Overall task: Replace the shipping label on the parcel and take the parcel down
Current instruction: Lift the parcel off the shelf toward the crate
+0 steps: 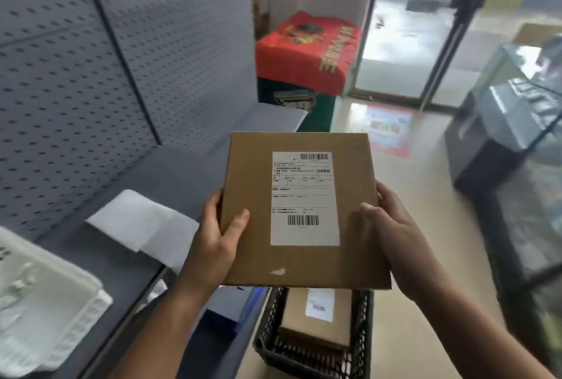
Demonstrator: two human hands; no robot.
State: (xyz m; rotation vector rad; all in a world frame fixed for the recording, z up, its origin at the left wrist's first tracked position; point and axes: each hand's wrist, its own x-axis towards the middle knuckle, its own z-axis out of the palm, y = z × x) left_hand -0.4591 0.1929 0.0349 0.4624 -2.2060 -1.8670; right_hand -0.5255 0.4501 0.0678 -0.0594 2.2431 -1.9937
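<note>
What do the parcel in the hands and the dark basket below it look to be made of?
The parcel looks like matte brown cardboard, with a white paper label. The basket seems black plastic, judging by its moulded lattice walls, though wire is possible.

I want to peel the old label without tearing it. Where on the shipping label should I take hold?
Start at a free corner of the shipping label, say the lower right, away from both hands. It lies flat on the parcel, so lift the corner edge and pull diagonally across.
</note>
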